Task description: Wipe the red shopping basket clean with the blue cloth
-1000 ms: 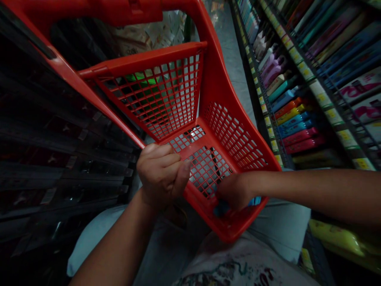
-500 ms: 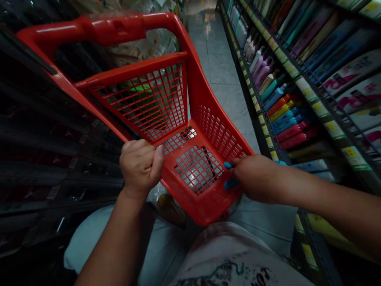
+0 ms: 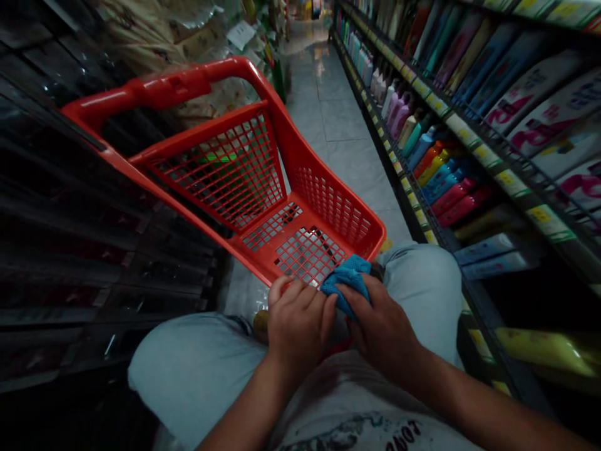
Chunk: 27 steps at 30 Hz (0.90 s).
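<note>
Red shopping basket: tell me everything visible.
The red plastic shopping basket has a rounded tubular handle at its far end, with grid-mesh walls and a grid-mesh floor. It is tilted, with the handle pointing away along the aisle, beside dark shelving. Its near end sits at the person's lap, partly hidden by both hands. The left hand is on the near edge, and the right hand presses a blue cloth onto it.
</note>
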Each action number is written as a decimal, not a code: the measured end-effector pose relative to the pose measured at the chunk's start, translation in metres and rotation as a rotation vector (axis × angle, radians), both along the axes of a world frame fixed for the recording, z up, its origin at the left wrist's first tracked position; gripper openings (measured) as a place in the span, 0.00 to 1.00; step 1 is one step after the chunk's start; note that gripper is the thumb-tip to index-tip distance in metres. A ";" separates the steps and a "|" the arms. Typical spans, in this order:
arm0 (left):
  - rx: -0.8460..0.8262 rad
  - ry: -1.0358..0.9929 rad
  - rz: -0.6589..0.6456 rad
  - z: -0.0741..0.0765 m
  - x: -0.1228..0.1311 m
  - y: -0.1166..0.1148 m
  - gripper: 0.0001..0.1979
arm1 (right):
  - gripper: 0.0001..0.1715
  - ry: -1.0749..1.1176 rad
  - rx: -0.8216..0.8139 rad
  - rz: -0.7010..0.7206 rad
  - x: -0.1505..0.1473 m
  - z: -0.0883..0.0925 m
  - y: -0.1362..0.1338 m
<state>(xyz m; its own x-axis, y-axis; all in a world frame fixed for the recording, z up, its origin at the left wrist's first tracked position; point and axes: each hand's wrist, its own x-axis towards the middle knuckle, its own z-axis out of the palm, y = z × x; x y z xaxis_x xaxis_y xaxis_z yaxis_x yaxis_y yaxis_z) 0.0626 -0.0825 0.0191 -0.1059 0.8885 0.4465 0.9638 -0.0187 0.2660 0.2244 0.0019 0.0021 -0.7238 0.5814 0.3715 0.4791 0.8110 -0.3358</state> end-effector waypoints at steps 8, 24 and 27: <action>0.107 0.125 0.056 -0.008 0.001 0.006 0.20 | 0.27 0.284 -0.081 -0.393 0.004 -0.028 0.048; 0.087 0.206 -0.008 -0.003 -0.018 0.004 0.21 | 0.17 0.681 -0.262 -0.292 -0.024 -0.085 0.018; 0.074 0.235 0.010 -0.002 -0.019 0.009 0.20 | 0.15 0.836 -0.595 -0.567 -0.040 -0.122 0.019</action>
<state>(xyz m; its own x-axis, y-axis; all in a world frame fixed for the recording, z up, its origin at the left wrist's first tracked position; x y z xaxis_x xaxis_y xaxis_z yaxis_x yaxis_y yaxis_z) 0.0432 -0.0739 0.0166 -0.0006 0.8520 0.5236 0.9993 -0.0195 0.0329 0.1848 0.0206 -0.1196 0.0352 0.9849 0.1696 0.1719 0.1612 -0.9718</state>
